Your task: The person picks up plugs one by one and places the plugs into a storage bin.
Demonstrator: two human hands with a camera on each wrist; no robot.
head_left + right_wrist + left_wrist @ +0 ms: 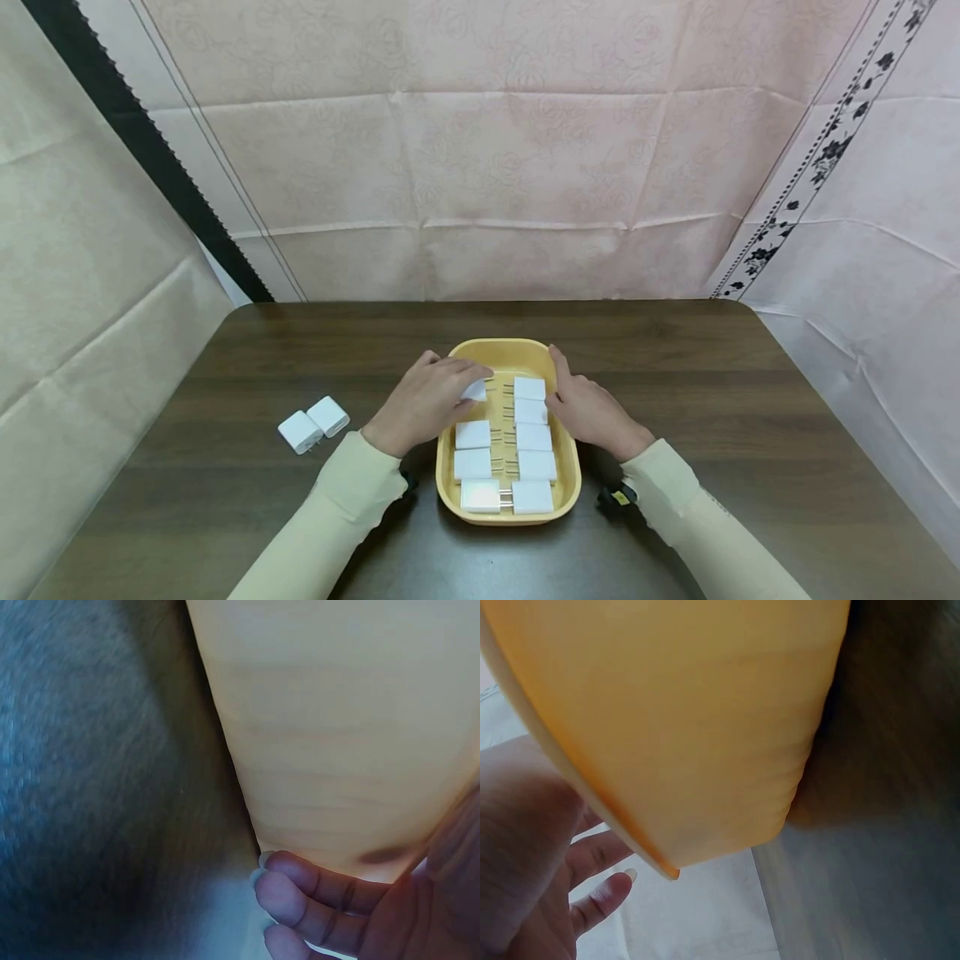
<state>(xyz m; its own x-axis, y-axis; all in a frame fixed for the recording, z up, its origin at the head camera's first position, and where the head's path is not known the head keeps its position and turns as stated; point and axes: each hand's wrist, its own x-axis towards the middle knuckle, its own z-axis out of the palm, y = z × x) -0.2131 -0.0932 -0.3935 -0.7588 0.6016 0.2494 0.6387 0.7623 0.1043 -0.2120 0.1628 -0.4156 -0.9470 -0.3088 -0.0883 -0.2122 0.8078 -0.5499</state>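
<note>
In the head view, white plug adapters with metal prongs stand in two columns inside a yellow tray (509,518). My left hand (429,400) reaches over the tray's left rim and pinches a white plug adapter (474,390) at the upper left of the tray. Some of its fingers (604,900) hang past the rim in the left wrist view. My right hand (596,412) grips the right rim, thumb inside beside the right column's adapters (533,437). In the right wrist view its curled fingers (281,896) lie by the tray's outer wall (337,735).
Two more white plug adapters (300,432) lie side by side on the dark wooden table (225,517), left of the tray. Pale patterned cloth (525,167) hangs behind the table and at both sides.
</note>
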